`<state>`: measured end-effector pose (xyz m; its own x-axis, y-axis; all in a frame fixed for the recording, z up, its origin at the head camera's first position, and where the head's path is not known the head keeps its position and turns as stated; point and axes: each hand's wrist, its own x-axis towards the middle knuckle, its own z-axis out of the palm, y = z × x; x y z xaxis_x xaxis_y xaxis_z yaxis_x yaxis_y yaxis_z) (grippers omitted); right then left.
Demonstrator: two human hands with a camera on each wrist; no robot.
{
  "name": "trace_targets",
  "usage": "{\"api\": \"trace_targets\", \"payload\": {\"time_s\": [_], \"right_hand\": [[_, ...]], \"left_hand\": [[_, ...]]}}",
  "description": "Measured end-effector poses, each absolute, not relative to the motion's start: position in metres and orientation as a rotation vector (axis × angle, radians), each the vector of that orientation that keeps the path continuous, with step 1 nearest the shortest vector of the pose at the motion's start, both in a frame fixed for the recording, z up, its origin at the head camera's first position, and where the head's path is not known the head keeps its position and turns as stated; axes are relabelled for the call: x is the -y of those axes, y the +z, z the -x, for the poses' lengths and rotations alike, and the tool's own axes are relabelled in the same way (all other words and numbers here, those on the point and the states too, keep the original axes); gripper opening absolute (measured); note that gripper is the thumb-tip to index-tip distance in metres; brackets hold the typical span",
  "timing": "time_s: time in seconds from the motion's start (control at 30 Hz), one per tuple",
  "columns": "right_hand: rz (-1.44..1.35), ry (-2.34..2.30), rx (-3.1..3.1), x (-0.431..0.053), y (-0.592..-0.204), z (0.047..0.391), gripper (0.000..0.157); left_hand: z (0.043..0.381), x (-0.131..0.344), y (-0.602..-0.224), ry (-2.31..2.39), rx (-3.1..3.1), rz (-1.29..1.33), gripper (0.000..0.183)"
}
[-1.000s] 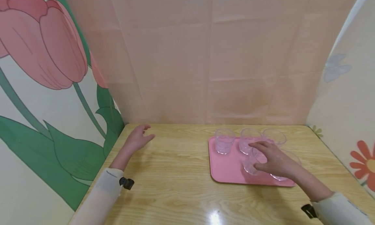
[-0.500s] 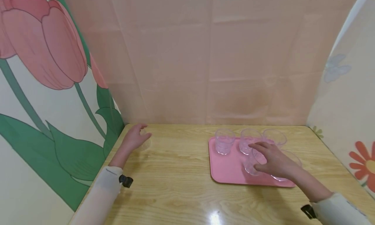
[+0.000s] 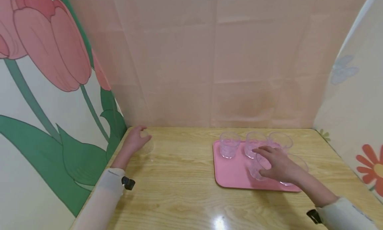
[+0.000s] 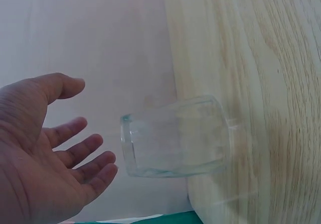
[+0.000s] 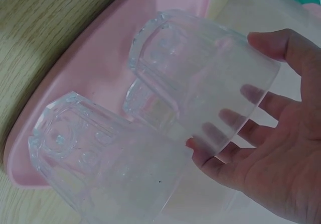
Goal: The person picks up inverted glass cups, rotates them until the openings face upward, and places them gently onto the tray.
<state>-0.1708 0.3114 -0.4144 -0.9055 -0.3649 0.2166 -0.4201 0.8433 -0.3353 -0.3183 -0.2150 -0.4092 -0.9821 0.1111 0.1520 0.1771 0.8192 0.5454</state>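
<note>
At the table's far left corner stands a clear drinking glass (image 4: 175, 138), which looks mouth-down. My left hand (image 3: 136, 140) is beside it, thumb and fingers spread apart, and a gap shows between them and the glass in the left wrist view. On the pink tray (image 3: 227, 178) several clear glasses stand upright. My right hand (image 3: 279, 163) holds one glass (image 5: 200, 73) near its rim, thumb on one side and fingers curled round the other. Another glass (image 5: 105, 158) stands close beside it. Two more, a back-left glass (image 3: 229, 146) and a back-middle glass (image 3: 250, 149), are behind.
A further glass rim (image 3: 282, 139) shows at the tray's back right. The wooden table (image 3: 179, 176) ends at a pink cloth wall (image 3: 179, 73) behind. Printed flower walls flank it, the left one (image 3: 45, 130) close to my left arm.
My left hand has drawn back slightly to the left, and the glass beside it has come into view. The right hand and its glass have barely shifted.
</note>
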Motion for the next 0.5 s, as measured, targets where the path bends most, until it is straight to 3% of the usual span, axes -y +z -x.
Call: {"api": "trace_targets", "payload": {"time_s": [0.5], "right_hand": [[-0.594, 0.524, 2.935, -0.3106, -0.4156, 0.1700, 0.072]], "left_hand": [[0.3257, 0.2211, -0.4140, -0.838, 2.889, 0.218, 0.056]]}}
